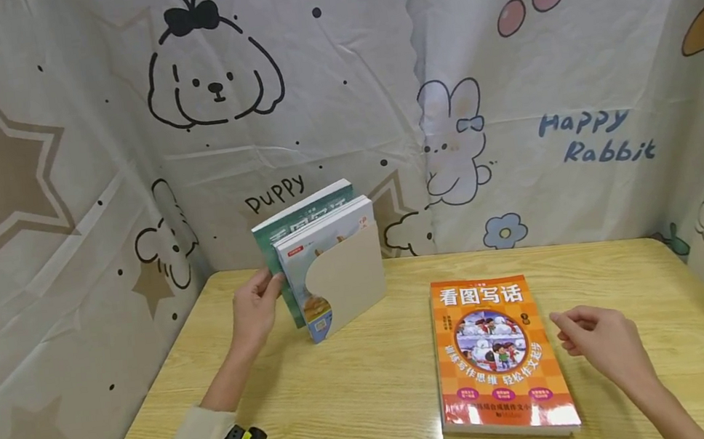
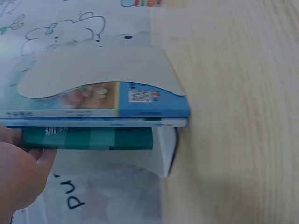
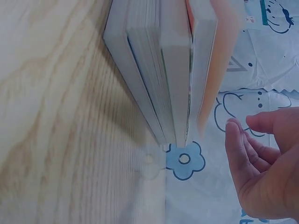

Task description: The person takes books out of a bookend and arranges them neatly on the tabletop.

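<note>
Left hand [image 1: 256, 306] pinches green book [image 2: 107, 139] by its spine at cream book holder [image 1: 352, 278]; right hand [image 1: 604, 342] loosely curled, empty, beside orange 看图写话 book [image 1: 499, 395].

two hands [image 1: 256, 308] [image 1: 604, 339], one book holder [image 1: 352, 278]

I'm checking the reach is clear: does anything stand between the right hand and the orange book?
Nothing visible does. The right hand is beside the orange book, with an open gap between them. The left hand and the cream holder are on the book's other side.
</note>
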Motion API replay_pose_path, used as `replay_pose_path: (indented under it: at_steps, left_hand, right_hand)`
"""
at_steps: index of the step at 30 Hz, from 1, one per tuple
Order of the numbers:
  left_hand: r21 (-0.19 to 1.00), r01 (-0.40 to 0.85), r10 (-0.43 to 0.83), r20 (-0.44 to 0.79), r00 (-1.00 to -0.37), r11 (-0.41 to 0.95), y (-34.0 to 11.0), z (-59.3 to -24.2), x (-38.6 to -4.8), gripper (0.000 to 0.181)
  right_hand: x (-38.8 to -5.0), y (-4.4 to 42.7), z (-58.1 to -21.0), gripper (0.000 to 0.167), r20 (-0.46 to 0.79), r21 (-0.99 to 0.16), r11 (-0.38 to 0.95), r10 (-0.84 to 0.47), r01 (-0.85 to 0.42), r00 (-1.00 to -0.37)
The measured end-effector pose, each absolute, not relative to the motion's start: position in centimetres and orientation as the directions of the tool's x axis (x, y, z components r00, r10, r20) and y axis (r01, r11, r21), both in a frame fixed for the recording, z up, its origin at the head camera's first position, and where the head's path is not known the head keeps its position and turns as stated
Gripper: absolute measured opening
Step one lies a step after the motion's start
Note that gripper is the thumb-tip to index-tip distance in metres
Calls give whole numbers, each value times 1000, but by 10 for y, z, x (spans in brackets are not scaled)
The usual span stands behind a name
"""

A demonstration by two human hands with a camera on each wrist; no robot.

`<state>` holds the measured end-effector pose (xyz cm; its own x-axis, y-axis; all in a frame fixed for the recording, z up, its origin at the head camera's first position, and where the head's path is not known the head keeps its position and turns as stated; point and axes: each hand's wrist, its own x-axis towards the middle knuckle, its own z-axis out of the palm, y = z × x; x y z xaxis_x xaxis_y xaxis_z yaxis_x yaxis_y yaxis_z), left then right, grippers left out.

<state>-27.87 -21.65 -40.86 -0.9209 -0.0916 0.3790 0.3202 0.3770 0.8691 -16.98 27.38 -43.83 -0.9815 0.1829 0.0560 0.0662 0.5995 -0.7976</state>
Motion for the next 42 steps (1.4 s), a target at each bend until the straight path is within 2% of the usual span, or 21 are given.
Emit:
replay_pose_path:
  at_steps: [7,12,19,24,29,35,42]
  left_hand:
    - [831,340,-168,448,-878,440,-220,-390,-268,31]
    - [830,359,-227,482,-846,427,-222,-379,-260,32]
    - [774,471,-275,605,-747,423,-226,-360,-253,20]
    - [736,519,-309,663,-682,433,-228,-349,-246,23]
    - [704,564,-347,707,-616,432,-230,-338,-242,20]
    - [688,602,-386,725,-570,405,-228,-321,-229,24]
    - [607,643,-392,794,-465,466,-226,-304,-222,24]
  right_hand:
    - [-169,271,-435,51,66,-807,588,183,55,-981]
    - [-168,269,-433,49,79,-816,576,189,45,-979]
    - [-168,265,-430,41,125,-841,541,150,-24,-981]
    - [-167,263,-431,37,160,-836,542,99,-82,-982]
    - [-166,262,-430,42,141,-817,573,82,-70,-987]
    - [-166,262,-428,44,144,-777,626,74,-66,-987]
    - [-164,260,-425,41,183,-749,654,47,-108,-982]
